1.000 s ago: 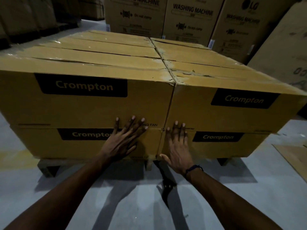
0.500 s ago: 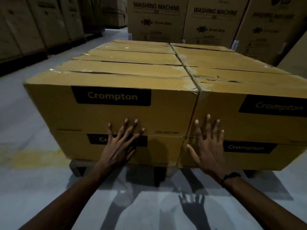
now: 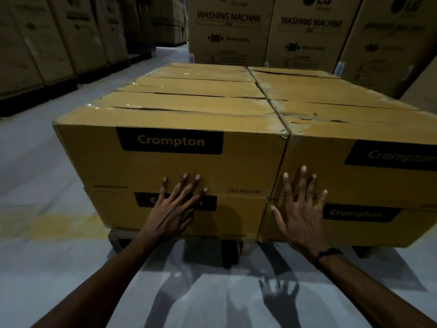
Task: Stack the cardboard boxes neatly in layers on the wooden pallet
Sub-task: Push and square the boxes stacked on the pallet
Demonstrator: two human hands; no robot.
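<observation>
While both hands lie flat with fingers spread wide, the left grip (image 3: 173,209) and right grip (image 3: 301,209) press the front of the two-layer cardboard boxes (image 3: 170,166), which sit just above the wooden pallet (image 3: 118,240).

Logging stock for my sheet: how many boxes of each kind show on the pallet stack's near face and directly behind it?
Crompton ceiling fan boxes, near face: 4
LG washing machine boxes, behind: 3
Total: 7
</observation>
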